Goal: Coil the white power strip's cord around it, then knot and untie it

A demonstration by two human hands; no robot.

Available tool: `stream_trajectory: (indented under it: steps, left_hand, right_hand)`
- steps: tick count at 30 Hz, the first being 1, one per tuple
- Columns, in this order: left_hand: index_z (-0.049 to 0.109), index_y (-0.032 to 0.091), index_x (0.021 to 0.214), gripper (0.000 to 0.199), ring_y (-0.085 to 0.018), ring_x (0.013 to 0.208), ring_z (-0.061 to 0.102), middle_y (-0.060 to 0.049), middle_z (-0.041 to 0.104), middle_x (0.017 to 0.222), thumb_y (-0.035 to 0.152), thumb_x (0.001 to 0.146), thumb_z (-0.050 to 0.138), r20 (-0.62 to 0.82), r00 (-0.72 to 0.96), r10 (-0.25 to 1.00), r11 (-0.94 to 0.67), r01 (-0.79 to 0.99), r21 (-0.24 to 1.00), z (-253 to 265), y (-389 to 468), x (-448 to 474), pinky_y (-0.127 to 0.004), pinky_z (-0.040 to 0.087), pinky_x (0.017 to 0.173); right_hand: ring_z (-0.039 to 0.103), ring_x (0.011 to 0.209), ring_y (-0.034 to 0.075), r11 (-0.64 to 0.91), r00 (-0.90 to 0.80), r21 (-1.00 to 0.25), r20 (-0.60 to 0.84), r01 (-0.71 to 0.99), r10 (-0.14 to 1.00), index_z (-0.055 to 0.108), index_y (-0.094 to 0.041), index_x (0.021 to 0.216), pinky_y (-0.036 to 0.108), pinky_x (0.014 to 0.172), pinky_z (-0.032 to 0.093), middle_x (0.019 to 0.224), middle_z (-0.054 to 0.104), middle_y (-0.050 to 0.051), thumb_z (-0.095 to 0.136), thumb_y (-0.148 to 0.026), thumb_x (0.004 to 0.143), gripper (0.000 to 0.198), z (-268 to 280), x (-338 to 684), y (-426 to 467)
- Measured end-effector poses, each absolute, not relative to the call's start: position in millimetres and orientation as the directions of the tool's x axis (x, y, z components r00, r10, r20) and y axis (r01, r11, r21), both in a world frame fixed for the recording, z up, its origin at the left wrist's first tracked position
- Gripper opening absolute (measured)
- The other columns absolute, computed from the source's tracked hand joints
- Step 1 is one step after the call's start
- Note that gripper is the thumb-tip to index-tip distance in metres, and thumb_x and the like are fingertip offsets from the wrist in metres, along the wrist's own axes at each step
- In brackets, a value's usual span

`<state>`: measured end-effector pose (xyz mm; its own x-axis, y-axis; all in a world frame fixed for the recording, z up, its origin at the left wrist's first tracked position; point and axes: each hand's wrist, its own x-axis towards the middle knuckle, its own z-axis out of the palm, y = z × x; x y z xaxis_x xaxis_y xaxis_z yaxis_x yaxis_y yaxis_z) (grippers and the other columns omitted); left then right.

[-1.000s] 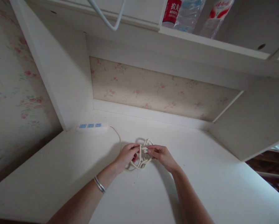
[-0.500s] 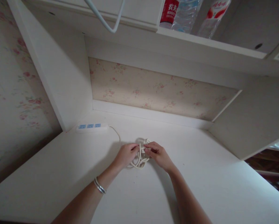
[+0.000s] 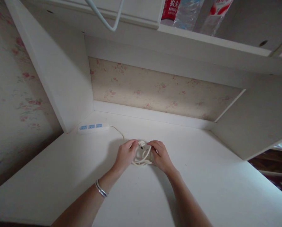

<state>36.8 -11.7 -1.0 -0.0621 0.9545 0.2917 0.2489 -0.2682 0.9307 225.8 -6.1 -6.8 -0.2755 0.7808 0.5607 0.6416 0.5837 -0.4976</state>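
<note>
A white power cord (image 3: 143, 163) lies in tangled loops on the white desk, between my two hands. Its plug (image 3: 142, 143) with dark prongs shows at the top of the tangle. My left hand (image 3: 126, 154) is closed in a pinch on the cord right beside the plug. On the other side, my right hand (image 3: 160, 155) pinches a loop of the same cord between thumb and fingers. The cord runs back left to a white power strip (image 3: 93, 128) with blue socket faces. My fingers partly cover the tangle.
The desk top (image 3: 202, 189) is bounded by a left side panel (image 3: 58, 75) and a right panel (image 3: 256, 116). Overhead, a shelf (image 3: 209, 39) holds plastic bottles (image 3: 187, 14). A pale, bent bar (image 3: 108, 25) hangs down from above.
The hands have drawn slightly apart and away from me. The plug now shows between them, and the cord loops have spread open. The power strip stays in place.
</note>
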Motion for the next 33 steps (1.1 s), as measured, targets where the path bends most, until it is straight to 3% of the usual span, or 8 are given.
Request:
stream_trajectory:
  steps: [4, 8, 12, 19, 24, 28, 33]
  left_hand:
    - [0.064, 0.018, 0.102, 0.034, -0.015, 0.068, 0.055, -0.003, 0.064, 0.076, 0.043, 0.084, 0.049, 0.273, -0.212, 0.938, -0.235, 0.186, 0.954, 3.0, -10.4, 30.8, -0.023, 0.040, 0.063]
    - [0.056, 0.017, 0.113, 0.038, -0.010, 0.057, 0.048, -0.001, 0.057, 0.072, 0.043, 0.085, 0.049, 0.267, -0.110, 0.957, -0.262, 0.058, 0.963, 9.7, -17.7, 31.2, -0.020, 0.037, 0.053]
    - [0.047, 0.020, 0.119, 0.041, -0.008, 0.052, 0.045, 0.001, 0.052, 0.076, 0.043, 0.084, 0.051, 0.258, -0.050, 0.965, -0.260, -0.027, 0.965, 9.3, -22.0, 34.8, -0.018, 0.033, 0.045]
    - [0.051, 0.023, 0.110, 0.032, -0.007, 0.045, 0.043, 0.004, 0.055, 0.072, 0.038, 0.082, 0.051, 0.207, -0.109, 0.972, -0.188, 0.163, 0.969, 0.1, -15.0, 30.9, -0.019, 0.031, 0.045]
    - [0.055, 0.023, 0.105, 0.025, -0.010, 0.048, 0.048, 0.003, 0.059, 0.069, 0.034, 0.083, 0.050, 0.271, -0.001, 0.963, -0.255, 0.332, 0.908, 0.5, -16.7, 31.2, -0.021, 0.034, 0.050]
    - [0.058, 0.024, 0.109, 0.026, -0.012, 0.060, 0.055, -0.001, 0.067, 0.082, 0.029, 0.087, 0.046, 0.320, 0.118, 0.940, -0.331, 0.542, 0.773, -0.4, -20.8, 32.2, -0.022, 0.038, 0.059]
    - [0.059, 0.028, 0.113, 0.030, -0.016, 0.081, 0.062, -0.001, 0.068, 0.103, 0.025, 0.089, 0.041, 0.285, 0.118, 0.951, -0.289, 0.670, 0.684, -3.3, -18.6, 29.8, -0.025, 0.041, 0.073]
  right_hand:
    - [0.056, 0.098, 0.020, 0.470, -0.214, -0.480, 0.494, 0.741, 0.843, 0.062, -0.024, 0.111, 0.034, 0.085, 0.041, 0.105, 0.065, 0.007, 0.044, -0.028, 0.088, 0.029, -15.4, 235.7, 1.4]
    - [0.060, 0.074, 0.018, 0.174, 0.004, -0.455, 0.363, 0.874, 0.932, 0.067, -0.026, 0.094, 0.028, 0.063, 0.039, 0.085, 0.069, 0.005, 0.038, -0.040, 0.091, 0.033, -19.5, 249.0, 4.5]
    - [0.058, 0.062, 0.017, -0.042, 0.220, -0.476, 0.325, 0.878, 0.920, 0.067, -0.026, 0.080, 0.025, 0.053, 0.031, 0.069, 0.067, 0.004, 0.036, -0.049, 0.090, 0.040, -18.3, 261.2, 5.4]
    - [0.060, 0.059, 0.018, -0.041, 0.353, -0.688, 0.319, 0.725, 0.880, 0.068, -0.025, 0.095, 0.026, 0.053, 0.036, 0.069, 0.069, 0.003, 0.042, -0.054, 0.084, 0.040, -19.7, 273.3, 11.1]
    - [0.061, 0.062, 0.018, -0.011, 0.385, -0.801, 0.275, 0.598, 0.881, 0.065, -0.020, 0.105, 0.027, 0.056, 0.043, 0.072, 0.070, 0.005, 0.051, -0.054, 0.077, 0.046, -25.1, 275.8, 14.3]
    - [0.063, 0.067, 0.018, -0.009, 0.377, -0.819, 0.254, 0.573, 0.891, 0.064, -0.021, 0.104, 0.029, 0.062, 0.046, 0.085, 0.070, 0.006, 0.053, -0.053, 0.076, 0.044, -27.0, 275.4, 16.6]
    - [0.063, 0.077, 0.018, 0.095, 0.288, -0.854, 0.274, 0.512, 0.918, 0.062, -0.022, 0.105, 0.029, 0.066, 0.049, 0.101, 0.067, 0.006, 0.054, -0.048, 0.078, 0.039, -15.5, 272.6, 14.4]
